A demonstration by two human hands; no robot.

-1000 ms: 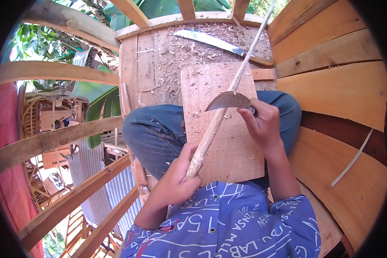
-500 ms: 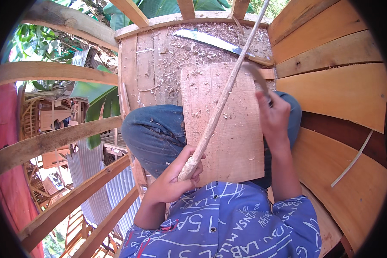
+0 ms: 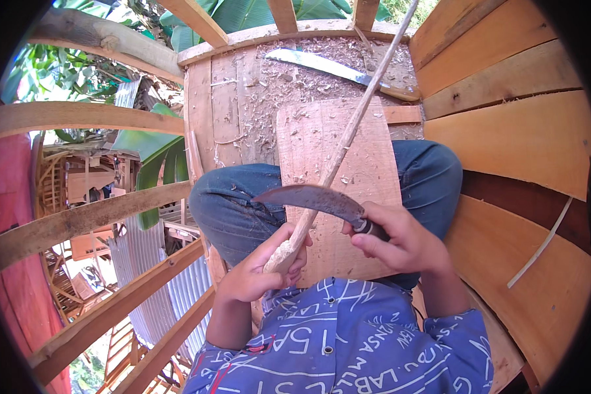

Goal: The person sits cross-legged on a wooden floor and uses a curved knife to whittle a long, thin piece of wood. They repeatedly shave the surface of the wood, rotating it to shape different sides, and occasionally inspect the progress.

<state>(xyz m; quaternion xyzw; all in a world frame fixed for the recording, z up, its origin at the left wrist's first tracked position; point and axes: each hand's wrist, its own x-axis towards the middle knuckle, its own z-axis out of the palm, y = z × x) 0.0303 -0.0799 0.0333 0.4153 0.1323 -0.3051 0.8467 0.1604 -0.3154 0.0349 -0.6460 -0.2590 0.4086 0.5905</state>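
Wooden everything, basically. Starting far left of the frame: pale curved slats (image 3: 79, 217) crossing diagonally, green leaves (image 3: 154, 164) and a corrugated metal roof (image 3: 138, 289) showing through the gaps below.

Moving toward centre: left hand (image 3: 259, 272) wrapped firmly round the thick, shaved-white butt of a long thin stick (image 3: 338, 151), low in the middle of the frame, just above the blue patterned shirt (image 3: 348, 341). Stick's long axis running diagonally, thick end at lower left in that fist, thin end pointing up and right, out past the top edge near upper centre-right. Lying across a flat wooden board (image 3: 374, 164) propped on jeans-covered knees (image 3: 236, 203).

Crossing the stick just above the left fist: curved dark sickle-type knife (image 3: 308, 197), blade arching roughly left-right, tip pointing to the left, edge resting against the stick, so blade and stick making an X. Right hand (image 3: 400, 240) clenched on the knife's handle, just right of the stick, near the left hand but not touching it.

Upper centre: plank floor (image 3: 223, 111) littered with wood shavings (image 3: 276, 85), and a long machete (image 3: 335, 65) lying flat up there, blade toward upper left, handle to the right, passing under the stick's thin end.

Far right: wide orange-brown boards (image 3: 525, 138) and a thin pale strip (image 3: 542, 243) lying loose on them.
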